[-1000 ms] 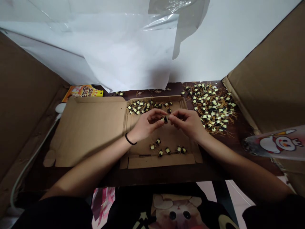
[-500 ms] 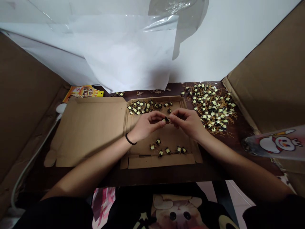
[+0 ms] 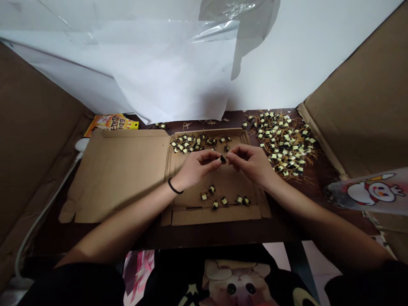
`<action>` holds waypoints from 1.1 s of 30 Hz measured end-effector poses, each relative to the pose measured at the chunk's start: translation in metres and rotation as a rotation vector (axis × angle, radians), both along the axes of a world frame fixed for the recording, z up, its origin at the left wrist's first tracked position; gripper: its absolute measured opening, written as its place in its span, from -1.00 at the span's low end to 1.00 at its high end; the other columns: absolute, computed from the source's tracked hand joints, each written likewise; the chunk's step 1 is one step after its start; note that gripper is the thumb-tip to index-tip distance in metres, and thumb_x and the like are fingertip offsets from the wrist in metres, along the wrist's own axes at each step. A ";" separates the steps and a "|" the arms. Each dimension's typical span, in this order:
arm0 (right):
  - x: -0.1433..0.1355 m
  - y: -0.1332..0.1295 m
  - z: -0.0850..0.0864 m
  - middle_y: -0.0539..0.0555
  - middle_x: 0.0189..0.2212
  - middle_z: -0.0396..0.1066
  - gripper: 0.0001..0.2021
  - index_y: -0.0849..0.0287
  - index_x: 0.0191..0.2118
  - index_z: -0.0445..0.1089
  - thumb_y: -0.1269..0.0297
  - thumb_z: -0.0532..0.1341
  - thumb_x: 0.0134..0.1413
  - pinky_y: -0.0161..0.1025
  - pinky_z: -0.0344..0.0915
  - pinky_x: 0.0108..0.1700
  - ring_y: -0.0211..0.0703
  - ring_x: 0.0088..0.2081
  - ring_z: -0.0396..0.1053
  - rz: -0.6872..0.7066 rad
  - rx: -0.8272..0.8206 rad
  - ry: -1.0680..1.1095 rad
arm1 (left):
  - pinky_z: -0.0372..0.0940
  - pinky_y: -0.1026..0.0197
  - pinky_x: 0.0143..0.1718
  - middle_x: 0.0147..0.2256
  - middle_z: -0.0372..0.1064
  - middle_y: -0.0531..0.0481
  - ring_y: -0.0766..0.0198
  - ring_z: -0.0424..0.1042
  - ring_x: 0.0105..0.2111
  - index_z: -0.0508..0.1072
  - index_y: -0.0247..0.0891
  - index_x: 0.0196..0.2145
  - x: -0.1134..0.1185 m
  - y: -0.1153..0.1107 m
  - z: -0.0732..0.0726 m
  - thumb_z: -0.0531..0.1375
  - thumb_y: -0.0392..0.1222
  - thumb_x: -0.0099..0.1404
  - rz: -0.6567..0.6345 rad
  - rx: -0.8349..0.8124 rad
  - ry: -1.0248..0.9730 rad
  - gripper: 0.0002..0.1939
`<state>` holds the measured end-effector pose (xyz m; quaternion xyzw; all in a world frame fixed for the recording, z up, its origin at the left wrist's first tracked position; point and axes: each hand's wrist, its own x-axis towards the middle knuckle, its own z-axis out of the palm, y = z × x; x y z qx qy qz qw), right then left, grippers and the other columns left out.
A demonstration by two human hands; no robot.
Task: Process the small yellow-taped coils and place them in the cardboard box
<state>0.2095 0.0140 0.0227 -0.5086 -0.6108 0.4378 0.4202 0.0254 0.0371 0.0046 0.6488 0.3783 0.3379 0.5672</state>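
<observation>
Between thumb and fingers, my left hand (image 3: 196, 168) pinches a small coil (image 3: 222, 159) with a black core and pale yellow tape. Close against its right side, my right hand (image 3: 250, 163) is closed in a pinch; whatever lies between those fingertips is too small to make out. Both hands are over the open cardboard box (image 3: 216, 216). Several similar coils (image 3: 224, 201) with thin copper-coloured leads lie in the box near its front edge. Along the back of the box is a denser group of coils (image 3: 186, 143).
A large pile of coils (image 3: 285, 144) covers the dark table right of the box. The box lid (image 3: 124, 174) lies flat on the left. Behind it is a yellow snack packet (image 3: 111, 123). A snowman-printed plastic cup (image 3: 369, 191) stands out at right; a white cable (image 3: 44, 212) runs left.
The held coil has turned slightly between my fingertips, showing more of its black side. Both hands stay almost in place.
</observation>
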 end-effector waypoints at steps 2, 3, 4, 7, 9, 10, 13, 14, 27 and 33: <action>0.000 0.000 0.000 -0.07 -0.67 0.27 -0.73 0.21 -0.52 0.35 0.11 0.23 0.01 -0.37 0.08 -0.55 -0.39 -0.62 0.17 -0.010 0.015 -0.028 | 0.31 0.16 -0.17 -0.30 0.50 -0.09 0.26 0.45 -0.30 0.50 -0.33 -0.27 0.000 0.000 0.000 0.28 -0.04 0.14 -0.002 -0.005 -0.004 -0.70; 0.000 0.000 0.000 -0.06 -0.67 0.28 -0.73 0.21 -0.53 0.36 0.12 0.23 0.01 -0.37 0.08 -0.55 -0.39 -0.62 0.17 -0.012 0.019 -0.037 | 0.31 0.16 -0.17 -0.30 0.50 -0.09 0.26 0.45 -0.30 0.50 -0.33 -0.27 0.000 0.000 -0.001 0.28 -0.04 0.14 -0.004 -0.005 -0.002 -0.71; 0.000 0.000 -0.001 -0.06 -0.67 0.29 -0.74 0.21 -0.53 0.36 0.12 0.23 0.01 -0.37 0.07 -0.55 -0.39 -0.62 0.17 -0.014 0.021 -0.043 | 0.31 0.16 -0.17 -0.30 0.51 -0.09 0.26 0.45 -0.30 0.50 -0.32 -0.27 0.000 0.000 -0.001 0.29 -0.05 0.13 -0.006 -0.004 0.001 -0.71; 0.000 0.000 -0.002 -0.05 -0.66 0.29 -0.73 0.21 -0.52 0.36 0.11 0.23 0.01 -0.37 0.07 -0.55 -0.39 -0.62 0.17 -0.022 0.022 -0.052 | 0.32 0.16 -0.19 -0.31 0.51 -0.08 0.26 0.45 -0.31 0.52 -0.31 -0.28 0.000 0.001 -0.002 0.29 -0.05 0.12 0.004 0.000 0.005 -0.72; 0.000 0.001 -0.002 -0.05 -0.66 0.29 -0.73 0.21 -0.51 0.36 0.11 0.23 0.01 -0.37 0.09 -0.55 -0.38 -0.61 0.18 -0.023 0.018 -0.047 | 0.33 0.16 -0.19 -0.30 0.52 -0.08 0.26 0.45 -0.31 0.53 -0.30 -0.28 0.000 0.002 -0.002 0.30 -0.06 0.11 0.015 0.002 0.002 -0.72; 0.000 0.000 -0.002 -0.05 -0.65 0.29 -0.73 0.21 -0.51 0.36 0.11 0.22 0.01 -0.36 0.09 -0.54 -0.38 -0.61 0.18 -0.021 0.015 -0.043 | 0.33 0.15 -0.18 -0.29 0.52 -0.08 0.26 0.45 -0.30 0.53 -0.30 -0.28 0.000 0.002 -0.003 0.30 -0.06 0.10 0.017 0.001 -0.002 -0.72; 0.001 0.000 -0.001 -0.06 -0.66 0.28 -0.74 0.21 -0.50 0.36 0.12 0.22 0.01 -0.36 0.10 -0.54 -0.37 -0.61 0.19 -0.016 0.010 -0.030 | 0.33 0.15 -0.17 -0.28 0.53 -0.09 0.27 0.46 -0.29 0.53 -0.30 -0.27 0.000 0.002 -0.003 0.31 -0.08 0.11 0.019 -0.008 -0.017 -0.73; 0.001 0.000 0.000 -0.06 -0.66 0.28 -0.75 0.21 -0.50 0.36 0.12 0.22 0.01 -0.36 0.09 -0.54 -0.38 -0.61 0.18 -0.016 0.013 -0.029 | 0.33 0.16 -0.17 -0.28 0.53 -0.09 0.27 0.46 -0.29 0.53 -0.30 -0.27 0.000 0.002 -0.003 0.31 -0.07 0.11 0.020 -0.015 -0.019 -0.72; -0.001 0.000 0.001 -0.07 -0.64 0.29 -0.75 0.19 -0.48 0.34 0.11 0.24 0.02 -0.37 0.11 -0.55 -0.38 -0.62 0.20 -0.021 0.038 0.013 | 0.35 0.18 -0.21 -0.29 0.54 -0.09 0.26 0.47 -0.31 0.54 -0.31 -0.27 0.001 0.001 -0.002 0.33 -0.05 0.08 0.048 -0.001 -0.008 -0.69; 0.001 0.002 -0.004 -0.07 -0.59 0.32 -0.75 0.20 -0.43 0.36 0.10 0.25 0.04 -0.38 0.15 -0.55 -0.40 -0.61 0.22 0.014 0.054 0.072 | 0.36 0.22 -0.27 -0.31 0.52 -0.05 0.29 0.46 -0.34 0.52 -0.28 -0.25 0.003 -0.003 -0.002 0.34 -0.06 0.06 0.106 0.078 -0.013 -0.68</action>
